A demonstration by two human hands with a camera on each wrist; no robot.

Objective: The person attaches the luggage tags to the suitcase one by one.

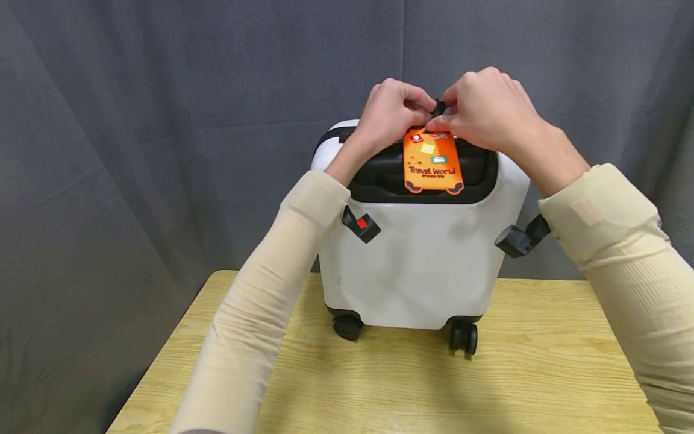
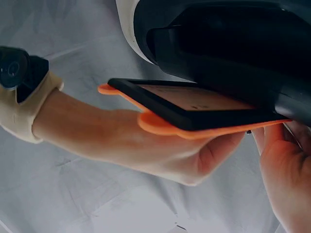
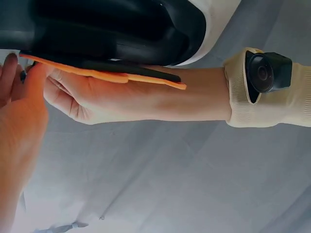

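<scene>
Both hands meet above the suitcase top: the left hand point(image 1: 391, 111) and the right hand point(image 1: 484, 108) each pinch the small black strap buckle point(image 1: 438, 108) between curled fingertips. From it the flat orange rubber luggage tag point(image 1: 432, 161) lies over the black recessed handle point(image 1: 379, 172). The white hard-shell wheeled suitcase point(image 1: 423, 265) stands upright near the far edge of the light wooden bench point(image 1: 542, 374).

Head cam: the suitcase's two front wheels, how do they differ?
The left wheel sits turned so it reads as one squat black caster; the right wheel faces the camera edge-on, showing twin discs. The right wheel also stands lower in the frame than the left one. Both are black and rest on the wooden table under the white suitcase.
</scene>
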